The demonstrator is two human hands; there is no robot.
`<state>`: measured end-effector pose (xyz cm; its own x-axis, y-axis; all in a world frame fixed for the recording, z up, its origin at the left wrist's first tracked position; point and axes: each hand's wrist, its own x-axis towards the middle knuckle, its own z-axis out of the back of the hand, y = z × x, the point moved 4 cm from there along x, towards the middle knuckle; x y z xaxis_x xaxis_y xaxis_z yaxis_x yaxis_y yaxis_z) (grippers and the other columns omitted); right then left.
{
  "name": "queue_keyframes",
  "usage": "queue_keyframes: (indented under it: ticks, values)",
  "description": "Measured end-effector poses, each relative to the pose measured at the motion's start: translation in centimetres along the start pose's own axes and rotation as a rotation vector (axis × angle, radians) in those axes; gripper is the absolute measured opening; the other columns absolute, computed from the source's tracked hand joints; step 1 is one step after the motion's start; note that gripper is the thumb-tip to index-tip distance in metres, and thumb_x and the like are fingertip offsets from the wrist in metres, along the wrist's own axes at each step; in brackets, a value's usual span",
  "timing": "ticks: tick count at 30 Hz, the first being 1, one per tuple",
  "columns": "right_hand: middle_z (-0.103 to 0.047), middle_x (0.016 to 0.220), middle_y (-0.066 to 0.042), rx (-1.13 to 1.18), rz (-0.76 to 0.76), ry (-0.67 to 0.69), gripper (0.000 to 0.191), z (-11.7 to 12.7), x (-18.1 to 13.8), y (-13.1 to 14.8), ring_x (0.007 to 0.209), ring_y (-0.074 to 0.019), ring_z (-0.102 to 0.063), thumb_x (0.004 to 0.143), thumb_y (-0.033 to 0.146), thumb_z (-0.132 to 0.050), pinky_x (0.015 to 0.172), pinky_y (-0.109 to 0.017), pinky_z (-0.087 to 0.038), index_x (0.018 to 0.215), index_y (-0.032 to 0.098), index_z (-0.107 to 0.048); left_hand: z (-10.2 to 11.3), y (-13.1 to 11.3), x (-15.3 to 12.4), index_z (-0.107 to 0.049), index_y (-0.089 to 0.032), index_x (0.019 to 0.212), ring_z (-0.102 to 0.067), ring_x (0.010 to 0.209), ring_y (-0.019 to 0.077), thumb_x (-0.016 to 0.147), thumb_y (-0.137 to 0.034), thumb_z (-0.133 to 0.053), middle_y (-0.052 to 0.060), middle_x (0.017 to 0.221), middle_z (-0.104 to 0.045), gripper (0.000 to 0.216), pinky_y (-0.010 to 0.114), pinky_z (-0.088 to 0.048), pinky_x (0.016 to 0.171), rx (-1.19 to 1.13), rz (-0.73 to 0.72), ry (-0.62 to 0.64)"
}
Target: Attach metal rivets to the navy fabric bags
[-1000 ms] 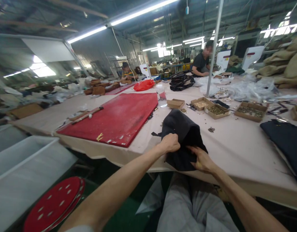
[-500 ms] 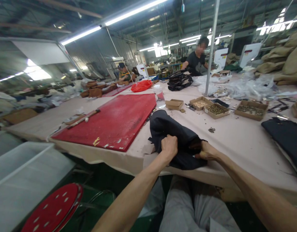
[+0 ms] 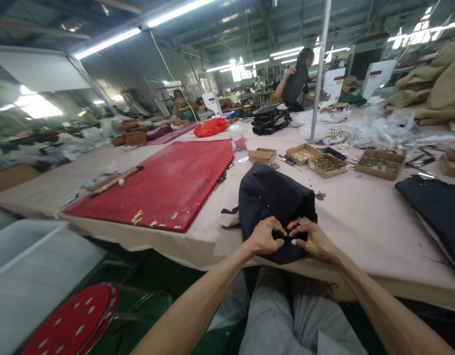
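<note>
A black fabric piece, bag-like and bulging (image 3: 273,190), lies at the table's near edge with small brass-coloured studs on its upper face. My left hand (image 3: 266,236) pinches its near edge between thumb and fingers. Close beside it, almost fingertip to fingertip, my right hand (image 3: 310,238) pinches the same edge. Whether something small sits between the fingertips I cannot make out. A black strap end with a beige piece (image 3: 230,217) sticks out on the left side.
A red board (image 3: 164,182) with a hammer (image 3: 118,180) on it lies to the left. Behind the fabric stand cardboard trays of metal fittings (image 3: 328,166). Another black piece (image 3: 430,207) lies at right. A co-worker (image 3: 297,84) stands beyond a pole (image 3: 321,69).
Both hands have come together at the near edge of the black piece, which now sits more spread and opened. The far co-worker has lifted a dark piece.
</note>
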<state>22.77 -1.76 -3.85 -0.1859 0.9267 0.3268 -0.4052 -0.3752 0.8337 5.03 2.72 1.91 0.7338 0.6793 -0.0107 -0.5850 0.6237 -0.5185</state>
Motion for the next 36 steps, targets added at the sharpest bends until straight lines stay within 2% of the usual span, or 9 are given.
queue_keyframes:
  ticks: [3,6,11,21,26,30,32,34,36]
  values:
    - [-0.068,0.109,-0.005,-0.015,0.012,-0.021,0.004,0.2,-0.2,0.1,0.106,-0.0250,-0.058,0.072,0.020,-0.072,0.096,-0.041,-0.044,0.073,0.023,-0.074,-0.2,0.6,-0.2,-0.078,-0.022,0.092,-0.062,0.088,0.0157,0.075,-0.026,-0.066,0.003,0.095,-0.070,0.021,0.025,-0.049,0.081,-0.069,0.016,-0.012]
    - [-0.067,0.110,-0.005,-0.033,-0.004,0.011,0.007,0.1,-0.2,0.2,0.107,-0.0247,-0.057,0.073,0.017,-0.070,0.097,-0.041,-0.042,0.069,0.022,-0.072,-0.6,1.3,-0.2,-0.079,-0.021,0.091,-0.062,0.079,0.0143,0.077,-0.027,-0.065,0.003,0.087,-0.072,0.021,0.024,-0.048,0.073,-0.109,0.082,0.026]
    - [-0.066,0.113,-0.005,-0.052,-0.085,0.025,0.011,-0.1,0.2,-0.5,0.110,-0.0255,-0.054,0.074,0.016,-0.065,0.098,-0.041,-0.040,0.065,0.021,-0.069,-1.4,1.7,1.0,-0.078,-0.019,0.081,-0.065,0.073,0.0156,0.075,-0.031,-0.066,0.003,0.079,-0.074,0.019,0.023,-0.048,0.064,-0.132,0.336,0.051]
    - [-0.066,0.111,-0.005,-0.110,-0.170,0.009,0.013,-0.4,0.7,-0.9,0.109,-0.0266,-0.055,0.070,0.017,-0.062,0.092,-0.040,-0.042,0.058,0.021,-0.065,-1.1,1.4,2.9,-0.077,-0.019,0.074,-0.070,0.084,0.0242,0.057,-0.049,-0.081,0.009,0.082,-0.074,0.035,0.027,-0.053,0.067,0.038,0.585,0.046]
    - [-0.068,0.104,-0.005,-0.203,-0.187,-0.063,0.014,-1.0,1.4,-0.8,0.102,-0.0259,-0.058,0.065,0.015,-0.062,0.088,-0.038,-0.046,0.053,0.021,-0.061,-0.9,1.2,4.2,-0.073,-0.017,0.084,-0.069,0.095,0.0302,0.046,-0.047,-0.087,0.015,0.095,-0.074,0.051,0.031,-0.056,0.073,0.132,0.679,0.053]
    - [-0.069,0.097,-0.007,-0.277,-0.225,-0.114,0.018,-1.6,1.5,-0.3,0.094,-0.0255,-0.061,0.063,0.015,-0.063,0.080,-0.035,-0.049,0.048,0.021,-0.055,-0.8,0.9,5.0,-0.071,-0.015,0.091,-0.069,0.098,0.0335,0.040,-0.043,-0.089,0.018,0.099,-0.073,0.061,0.036,-0.057,0.077,0.165,0.690,0.067]
    - [-0.068,0.095,-0.007,-0.287,-0.227,-0.200,0.016,-1.1,0.6,-0.1,0.089,-0.0240,-0.062,0.067,0.020,-0.063,0.077,-0.034,-0.049,0.052,0.021,-0.057,-0.8,0.9,4.9,-0.070,-0.015,0.093,-0.069,0.098,0.0337,0.041,-0.043,-0.089,0.019,0.099,-0.073,0.063,0.037,-0.057,0.078,0.166,0.691,0.074]
    - [-0.067,0.093,-0.009,-0.347,-0.260,-0.398,0.009,0.6,-0.8,-0.4,0.082,-0.0230,-0.061,0.071,0.028,-0.063,0.074,-0.034,-0.049,0.065,0.021,-0.062,-0.8,0.9,4.5,-0.070,-0.015,0.092,-0.070,0.098,0.0332,0.042,-0.044,-0.089,0.018,0.099,-0.074,0.060,0.036,-0.057,0.078,0.159,0.698,0.078]
    - [-0.066,0.093,-0.011,-0.452,-0.328,-0.620,0.022,2.7,-2.1,-1.3,0.078,-0.0245,-0.060,0.071,0.037,-0.067,0.072,-0.036,-0.048,0.084,0.019,-0.066,-0.8,1.0,4.0,-0.070,-0.016,0.089,-0.070,0.098,0.0322,0.044,-0.044,-0.088,0.017,0.098,-0.074,0.056,0.035,-0.057,0.079,0.149,0.700,0.074]
